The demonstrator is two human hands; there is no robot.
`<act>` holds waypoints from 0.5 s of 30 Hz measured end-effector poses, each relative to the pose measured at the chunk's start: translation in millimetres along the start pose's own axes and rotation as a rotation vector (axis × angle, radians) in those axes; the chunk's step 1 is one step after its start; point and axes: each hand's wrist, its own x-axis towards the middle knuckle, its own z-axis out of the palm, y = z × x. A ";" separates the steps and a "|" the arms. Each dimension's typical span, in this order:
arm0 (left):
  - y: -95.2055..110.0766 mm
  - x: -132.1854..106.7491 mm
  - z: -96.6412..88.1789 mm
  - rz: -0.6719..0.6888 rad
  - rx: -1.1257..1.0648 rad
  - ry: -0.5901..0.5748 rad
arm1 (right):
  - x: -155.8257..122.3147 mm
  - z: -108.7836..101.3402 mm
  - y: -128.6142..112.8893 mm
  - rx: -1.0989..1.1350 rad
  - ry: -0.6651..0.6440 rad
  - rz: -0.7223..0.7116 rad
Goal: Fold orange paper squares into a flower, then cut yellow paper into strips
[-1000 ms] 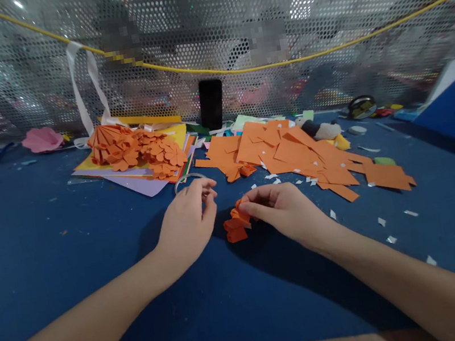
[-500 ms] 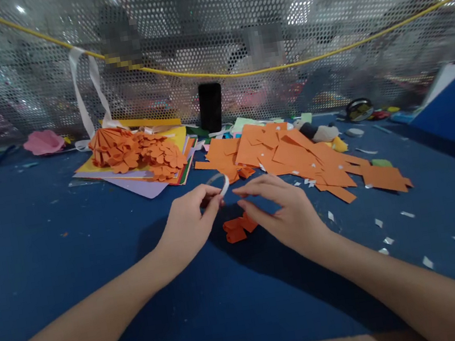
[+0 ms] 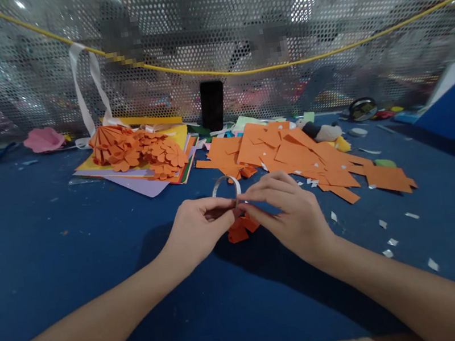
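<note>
My left hand pinches a thin white tape ring and holds it upright just above the blue table. Fingertips of my right hand meet the ring's lower edge, pinched together at it. A small folded orange paper piece lies on the table right beneath both hands, partly hidden by them.
Loose orange paper squares spread behind my right hand. A pile of folded orange petals sits on coloured sheets at back left. A black phone leans on the perforated screen. White paper scraps dot the right side.
My right hand put down the orange folded piece and moved to the tape ring. My left hand picked the ring off the table and raised it.
</note>
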 end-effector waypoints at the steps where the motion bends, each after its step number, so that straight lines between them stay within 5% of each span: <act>1: 0.9 -0.5 -0.5 0.016 0.034 0.011 | 0.2 -0.2 -1.0 0.005 -0.008 0.013; 15: 12.0 -5.3 0.1 0.097 -0.025 0.124 | -0.5 -4.0 -2.0 -0.098 0.025 -0.237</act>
